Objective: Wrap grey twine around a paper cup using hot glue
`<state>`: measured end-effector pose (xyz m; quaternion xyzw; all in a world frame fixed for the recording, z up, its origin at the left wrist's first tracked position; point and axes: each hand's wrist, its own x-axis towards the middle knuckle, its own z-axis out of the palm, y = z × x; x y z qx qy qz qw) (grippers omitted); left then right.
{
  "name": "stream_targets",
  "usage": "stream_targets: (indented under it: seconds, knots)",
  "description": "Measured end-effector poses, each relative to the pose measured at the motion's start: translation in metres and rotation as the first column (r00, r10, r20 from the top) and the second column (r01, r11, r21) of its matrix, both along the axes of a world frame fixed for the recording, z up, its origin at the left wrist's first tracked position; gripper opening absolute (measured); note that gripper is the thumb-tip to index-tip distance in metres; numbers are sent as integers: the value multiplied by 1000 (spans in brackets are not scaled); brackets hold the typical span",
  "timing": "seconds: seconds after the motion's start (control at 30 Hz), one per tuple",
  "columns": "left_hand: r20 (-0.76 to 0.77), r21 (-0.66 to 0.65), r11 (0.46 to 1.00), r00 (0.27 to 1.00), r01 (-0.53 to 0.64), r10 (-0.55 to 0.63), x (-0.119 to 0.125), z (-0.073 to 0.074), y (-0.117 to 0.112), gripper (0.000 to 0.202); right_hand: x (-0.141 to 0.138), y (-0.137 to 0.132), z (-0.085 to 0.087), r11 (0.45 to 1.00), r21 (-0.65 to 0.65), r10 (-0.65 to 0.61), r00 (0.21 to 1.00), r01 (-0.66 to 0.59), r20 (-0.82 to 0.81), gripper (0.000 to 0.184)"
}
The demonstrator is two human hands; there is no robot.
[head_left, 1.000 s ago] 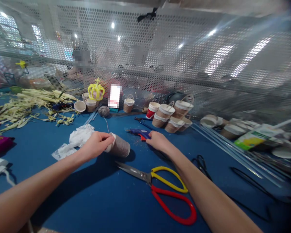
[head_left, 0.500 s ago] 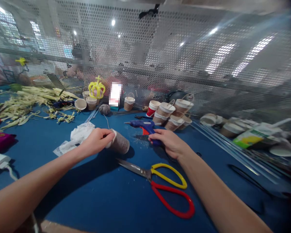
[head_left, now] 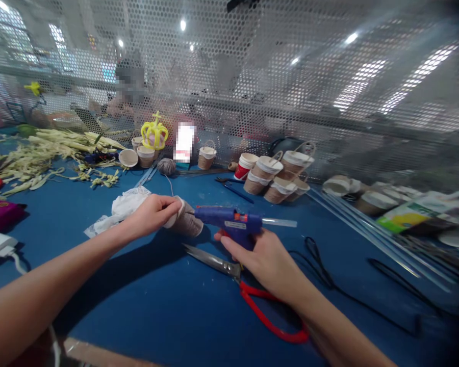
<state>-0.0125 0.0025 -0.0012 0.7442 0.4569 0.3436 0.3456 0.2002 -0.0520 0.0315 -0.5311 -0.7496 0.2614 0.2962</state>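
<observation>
My left hand pinches the rim of a paper cup wrapped in grey yarn, which lies tilted on its side. A strand of yarn runs from the cup back to a grey yarn ball. In my right hand is a blue hot glue gun, a clear glue stick poking out of its back. The gun's nozzle is at the cup's side; whether it touches I cannot tell. Under my right hand lie large scissors, their yellow handle mostly hidden.
White lace lies left of the cup. Several twine-wrapped cups are stacked at the back right, near clear glue sticks. A black cord loops at right. Dried husks cover the back left, before a perforated metal screen.
My right hand has lifted the glue gun off the table and brought it toward me, its nozzle now at the cup. The left hand still holds the cup in nearly the same place.
</observation>
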Motion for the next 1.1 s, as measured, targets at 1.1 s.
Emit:
stream_targets:
  seconds: [1.1]
  knots:
    - [-25,-1,998,998,56,-56,0,0,0,38,-5,-5,-11,951,279,80,978,-133,192,10]
